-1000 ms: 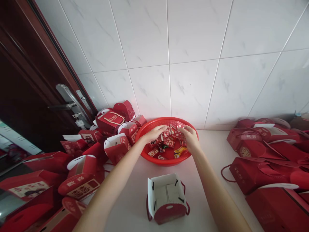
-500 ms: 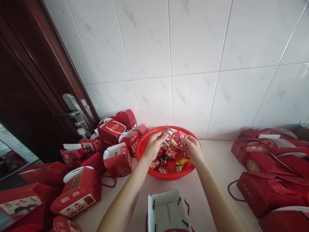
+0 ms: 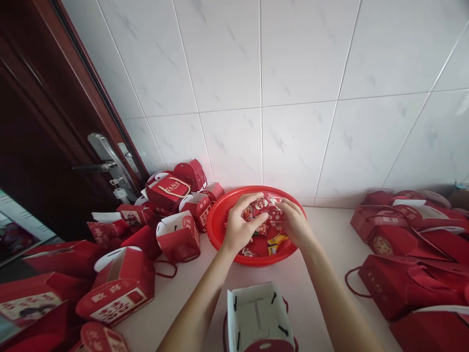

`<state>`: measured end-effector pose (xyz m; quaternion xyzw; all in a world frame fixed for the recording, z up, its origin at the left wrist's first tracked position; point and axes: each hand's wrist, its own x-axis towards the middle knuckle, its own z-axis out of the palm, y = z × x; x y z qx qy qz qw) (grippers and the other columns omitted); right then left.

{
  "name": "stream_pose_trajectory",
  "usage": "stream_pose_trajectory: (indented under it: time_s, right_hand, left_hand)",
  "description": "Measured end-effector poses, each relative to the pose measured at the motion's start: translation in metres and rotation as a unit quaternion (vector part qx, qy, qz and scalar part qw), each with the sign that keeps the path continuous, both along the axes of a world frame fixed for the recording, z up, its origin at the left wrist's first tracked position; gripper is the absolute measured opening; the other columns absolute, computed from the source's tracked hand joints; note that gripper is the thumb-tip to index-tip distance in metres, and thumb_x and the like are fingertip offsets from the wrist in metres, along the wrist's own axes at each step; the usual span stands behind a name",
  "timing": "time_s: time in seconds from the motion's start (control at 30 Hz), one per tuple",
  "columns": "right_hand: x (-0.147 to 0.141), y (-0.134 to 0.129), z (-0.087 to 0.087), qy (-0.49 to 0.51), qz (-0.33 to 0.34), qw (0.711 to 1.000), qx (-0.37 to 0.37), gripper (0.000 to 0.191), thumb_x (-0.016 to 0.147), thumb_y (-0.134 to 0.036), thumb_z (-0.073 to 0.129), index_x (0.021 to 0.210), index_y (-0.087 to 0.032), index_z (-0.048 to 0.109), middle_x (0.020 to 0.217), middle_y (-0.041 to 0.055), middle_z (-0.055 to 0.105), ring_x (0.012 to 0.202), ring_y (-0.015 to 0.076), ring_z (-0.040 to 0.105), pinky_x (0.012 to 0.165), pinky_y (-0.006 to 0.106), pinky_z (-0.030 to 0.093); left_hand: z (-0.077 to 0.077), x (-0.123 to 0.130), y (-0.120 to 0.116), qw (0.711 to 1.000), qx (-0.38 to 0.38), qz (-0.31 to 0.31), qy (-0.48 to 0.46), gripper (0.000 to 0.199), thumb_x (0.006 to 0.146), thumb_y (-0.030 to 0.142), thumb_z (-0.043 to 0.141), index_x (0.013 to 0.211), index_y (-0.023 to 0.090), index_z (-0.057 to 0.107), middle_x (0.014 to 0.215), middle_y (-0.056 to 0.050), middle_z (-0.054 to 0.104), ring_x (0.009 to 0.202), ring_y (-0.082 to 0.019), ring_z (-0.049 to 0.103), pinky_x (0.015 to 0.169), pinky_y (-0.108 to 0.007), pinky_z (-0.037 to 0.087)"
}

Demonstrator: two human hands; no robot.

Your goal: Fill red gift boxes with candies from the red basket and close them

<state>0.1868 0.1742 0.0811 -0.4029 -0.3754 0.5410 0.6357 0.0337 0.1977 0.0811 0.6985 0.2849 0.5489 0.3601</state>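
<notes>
Over the red plastic basket [image 3: 219, 215], my left hand [image 3: 240, 226] curls with its thumb and fingers around red wrapped candies [image 3: 261, 205]. Beside it, my right hand [image 3: 296, 222] grips a red packet with white dots [image 3: 275, 213]; its fingertips are partly hidden behind the packet. More wrapped sweets lie in the basket below, among them yellow-wrapped candies [image 3: 277, 241]. Nearer to me, between my forearms, stands an open gift box [image 3: 256, 308] with a white inside, black cord ends on its walls and a red cord at its side.
Red gift boxes [image 3: 124, 288] crowd the left side, some open, beside a dark door with a metal handle [image 3: 110, 159]. More red boxes [image 3: 406, 283] are piled on the right. A white tiled wall [image 3: 293, 142] rises behind the basket on the pale tabletop [image 3: 326, 234].
My left hand has moved right and curled further around the candies, closer to my right hand. My right hand keeps its grip on the dotted packet. The view has shifted slightly.
</notes>
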Motion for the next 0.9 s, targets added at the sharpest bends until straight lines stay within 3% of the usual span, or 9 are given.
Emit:
stream_pose_trajectory:
  time_s: [0.13, 0.23, 0.33, 0.5, 0.67, 0.77, 0.9]
  right_hand:
    - [-0.002, -0.007, 0.009, 0.008, 0.031, 0.999, 0.015, 0.04, 0.073, -0.06, 0.074, 0.075, -0.023, 0.06, 0.061, -0.002, 0.057, 0.051, 0.0137, 0.051, 0.041, 0.025, 0.034]
    - [-0.002, -0.015, 0.016, -0.009, 0.057, 0.997, 0.042, 0.037, 0.07, -0.051, 0.083, 0.083, -0.022, 0.064, 0.068, -0.0016, 0.062, 0.053, 0.0118, 0.052, 0.042, 0.022, 0.036]
    - [-0.002, -0.023, 0.023, -0.021, 0.064, 0.995, 0.073, 0.04, 0.064, -0.039, 0.09, 0.089, -0.021, 0.065, 0.077, -0.0004, 0.068, 0.062, 0.0133, 0.059, 0.051, 0.023, 0.047]
    - [0.001, -0.033, 0.031, -0.021, 0.056, 0.99, 0.125, 0.044, 0.063, -0.031, 0.092, 0.096, -0.023, 0.064, 0.09, 0.002, 0.075, 0.078, 0.0193, 0.069, 0.072, 0.031, 0.058]
    - [0.004, -0.04, 0.037, -0.038, 0.056, 0.985, 0.158, 0.045, 0.065, -0.032, 0.091, 0.101, -0.024, 0.065, 0.099, 0.0037, 0.076, 0.083, 0.0215, 0.07, 0.076, 0.034, 0.059]
    - [0.007, -0.039, 0.038, -0.061, 0.041, 0.987, 0.145, 0.038, 0.072, -0.041, 0.086, 0.101, -0.024, 0.067, 0.097, 0.0037, 0.076, 0.076, 0.0188, 0.069, 0.064, 0.028, 0.055]
    - [0.011, -0.035, 0.037, -0.072, 0.009, 0.995, 0.066, 0.038, 0.073, -0.052, 0.081, 0.091, -0.021, 0.068, 0.088, 0.0037, 0.075, 0.068, 0.0166, 0.067, 0.055, 0.024, 0.05]
  left_hand:
    - [0.006, -0.003, -0.009, 0.992, 0.097, 0.07, 0.051, 0.039, 0.082, 0.018, 0.07, 0.12, 0.023, 0.067, 0.126, -0.006, 0.071, 0.124, -0.025, 0.061, 0.112, -0.039, 0.045]
    - [0.008, -0.004, -0.013, 0.984, 0.14, 0.082, 0.069, 0.043, 0.081, 0.012, 0.067, 0.122, 0.024, 0.066, 0.124, -0.005, 0.072, 0.121, -0.024, 0.063, 0.109, -0.038, 0.048]
    - [0.01, -0.006, -0.015, 0.984, 0.156, 0.064, 0.058, 0.048, 0.08, 0.008, 0.064, 0.125, 0.024, 0.064, 0.129, -0.005, 0.069, 0.124, -0.024, 0.062, 0.109, -0.04, 0.048]
    - [0.018, -0.012, -0.021, 0.997, 0.072, -0.021, 0.0, 0.059, 0.082, 0.021, 0.071, 0.139, 0.024, 0.055, 0.142, -0.009, 0.06, 0.129, -0.028, 0.058, 0.105, -0.041, 0.052]
    - [0.029, -0.014, -0.025, 0.996, -0.059, -0.042, -0.044, 0.046, 0.079, 0.036, 0.079, 0.12, 0.019, 0.069, 0.125, -0.01, 0.071, 0.107, -0.028, 0.071, 0.087, -0.038, 0.062]
    - [0.029, -0.013, -0.025, 0.995, -0.049, -0.048, -0.073, 0.046, 0.076, 0.032, 0.082, 0.118, 0.02, 0.069, 0.121, -0.009, 0.073, 0.107, -0.026, 0.071, 0.089, -0.036, 0.062]
    - [0.025, -0.011, -0.024, 0.995, 0.016, -0.03, -0.089, 0.043, 0.077, 0.029, 0.081, 0.118, 0.021, 0.069, 0.116, -0.007, 0.074, 0.105, -0.023, 0.072, 0.089, -0.033, 0.062]
